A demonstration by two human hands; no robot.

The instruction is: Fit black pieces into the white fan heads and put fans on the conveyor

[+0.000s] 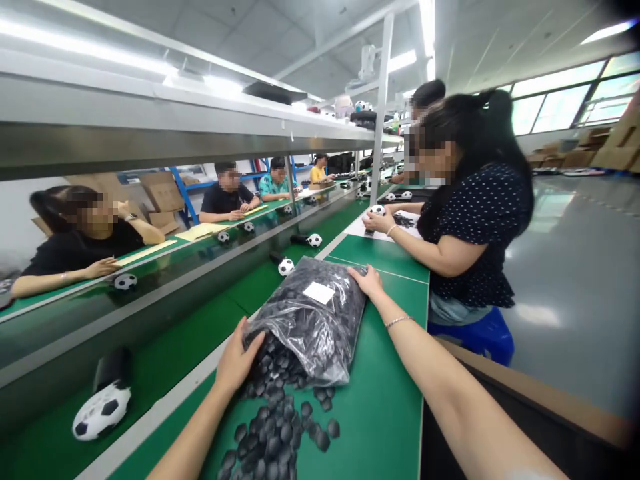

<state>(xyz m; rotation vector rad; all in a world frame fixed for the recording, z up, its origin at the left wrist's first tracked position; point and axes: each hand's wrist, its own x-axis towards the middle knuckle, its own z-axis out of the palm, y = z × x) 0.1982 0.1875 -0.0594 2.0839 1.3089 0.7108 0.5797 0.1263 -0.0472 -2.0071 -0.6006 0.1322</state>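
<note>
A clear plastic bag [320, 320] full of small black pieces lies on the green bench, a white label on its top. Its mouth faces me, and loose black pieces [273, 433] are spread on the bench in front of it. My left hand [237, 357] is at the bag's near left corner, thumb and fingers apart around its edge. At the far right corner, my right hand [367, 281] grips the bag, with its fingers on the plastic.
Left of the bench runs a green conveyor [175, 353] carrying black-and-white ball items [103, 410]. A co-worker [475, 200] sits at the right, handling a ball. Other people sit across the line. An overhead shelf [200, 127] spans the left. A dark box [500, 413] stands at lower right.
</note>
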